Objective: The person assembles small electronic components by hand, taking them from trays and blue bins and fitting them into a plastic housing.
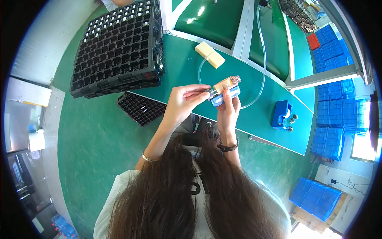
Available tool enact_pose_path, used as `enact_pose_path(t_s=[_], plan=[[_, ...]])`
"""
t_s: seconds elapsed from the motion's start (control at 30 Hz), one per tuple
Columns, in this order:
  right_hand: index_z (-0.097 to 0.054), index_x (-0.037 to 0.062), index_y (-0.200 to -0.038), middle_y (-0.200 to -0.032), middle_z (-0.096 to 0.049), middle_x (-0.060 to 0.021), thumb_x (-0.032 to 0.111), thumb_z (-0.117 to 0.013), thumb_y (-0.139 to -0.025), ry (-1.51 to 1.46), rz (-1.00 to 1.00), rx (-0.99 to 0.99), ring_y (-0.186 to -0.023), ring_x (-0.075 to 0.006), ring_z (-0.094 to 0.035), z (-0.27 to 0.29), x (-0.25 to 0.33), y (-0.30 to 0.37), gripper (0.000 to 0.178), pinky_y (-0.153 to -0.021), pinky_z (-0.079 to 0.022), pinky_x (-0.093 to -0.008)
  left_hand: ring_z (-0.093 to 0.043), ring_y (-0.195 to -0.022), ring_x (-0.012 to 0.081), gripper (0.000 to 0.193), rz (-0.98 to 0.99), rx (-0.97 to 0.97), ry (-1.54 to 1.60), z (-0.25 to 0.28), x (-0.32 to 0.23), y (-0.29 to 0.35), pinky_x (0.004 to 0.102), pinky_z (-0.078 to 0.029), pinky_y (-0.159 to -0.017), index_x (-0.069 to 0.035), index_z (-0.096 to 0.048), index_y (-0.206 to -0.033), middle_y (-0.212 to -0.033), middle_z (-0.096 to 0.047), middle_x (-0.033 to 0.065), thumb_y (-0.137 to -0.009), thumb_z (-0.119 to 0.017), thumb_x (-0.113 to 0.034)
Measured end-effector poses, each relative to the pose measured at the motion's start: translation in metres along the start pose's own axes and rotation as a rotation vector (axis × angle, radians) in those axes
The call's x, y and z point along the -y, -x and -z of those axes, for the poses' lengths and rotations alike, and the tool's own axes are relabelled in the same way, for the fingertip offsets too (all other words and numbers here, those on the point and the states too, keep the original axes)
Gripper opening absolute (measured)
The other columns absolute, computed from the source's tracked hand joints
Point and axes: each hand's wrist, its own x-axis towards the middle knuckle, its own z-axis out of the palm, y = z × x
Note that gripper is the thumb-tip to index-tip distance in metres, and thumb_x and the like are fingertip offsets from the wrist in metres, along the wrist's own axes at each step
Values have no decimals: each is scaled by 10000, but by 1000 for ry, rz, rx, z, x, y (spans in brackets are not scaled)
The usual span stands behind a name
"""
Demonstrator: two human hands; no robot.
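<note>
Above the near edge of the green table, my right hand (227, 115) grips a small blue device (231, 94) with a clear, amber-tinted body (223, 85) on top. The thumb lies across its front and the fingers go behind it. From the left, my left hand (182, 102) pinches a small dark part (212, 93) at the device's left end. Whether that part is joined to the device, I cannot tell. A clear tube (259, 93) curves down to the device from above right; another runs from a pale yellow block (210, 54) toward my left hand.
Stacked black trays (115, 51) with many pockets, white pieces in the far rows, stand at left. Another black tray (140, 108) lies lower, beneath them. A blue holder (281, 114) and small metallic parts (293, 119) sit at right. A green conveyor (211, 20) runs behind a pale frame.
</note>
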Motion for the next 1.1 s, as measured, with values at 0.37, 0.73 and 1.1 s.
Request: enact_pose_path(t_s=[0.37, 0.73, 1.1], plan=[[-495, 27, -1113, -995, -586, -37, 215, -559, -893, 176, -53, 18, -838, -88, -559, -3, 5, 2, 296, -701, -437, -228, -610, -858, 127, 266, -84, -138, 179, -6, 10, -2, 213, -492, -744, 65, -586, -1014, -906, -628, 89, -770, -671, 4], [-488, 65, -1160, -1002, -563, 5, 233, -582, -880, 242, -20, 88, -882, -62, -523, 9, 8, -61, 340, -720, -405, -204, -585, -891, 113, 274, -120, -138, 141, -7, 42, -63, 230, -449, -812, 31, -597, -1023, -949, -626, 75, -773, -681, -42], [-528, 29, -1115, -862, -618, -77, 215, -680, -789, 944, 367, 38, -746, -133, -562, 26, -42, -173, 405, -666, -446, -271, -574, -896, 156, 383, -301, -340, 71, 7, 53, -90, 273, -463, -762, -22, -438, -1210, -1051, -573, 120, -876, -572, -151]])
